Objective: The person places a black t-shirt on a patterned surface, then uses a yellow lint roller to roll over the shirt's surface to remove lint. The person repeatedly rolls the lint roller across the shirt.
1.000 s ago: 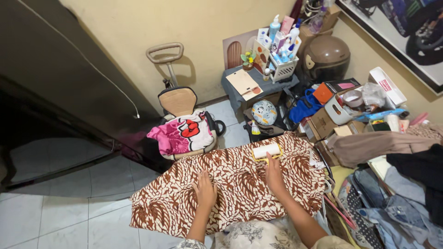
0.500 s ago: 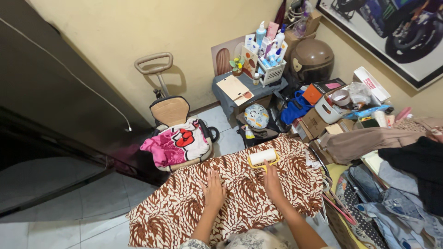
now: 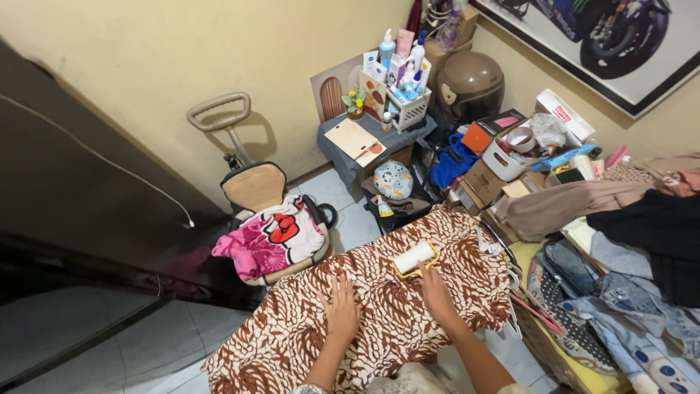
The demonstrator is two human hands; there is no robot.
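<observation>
While flat on brown patterned cloth (image 3: 379, 306), hands beside yellow-framed white roller (image 3: 414, 258).

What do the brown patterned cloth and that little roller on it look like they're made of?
The brown patterned cloth looks like thin woven fabric, matte: it drapes and creases softly over the edges. The roller, held by the right hand, seems to have a white paper-like drum in a yellow frame, probably plastic, judging by its smooth, even colour.
</observation>
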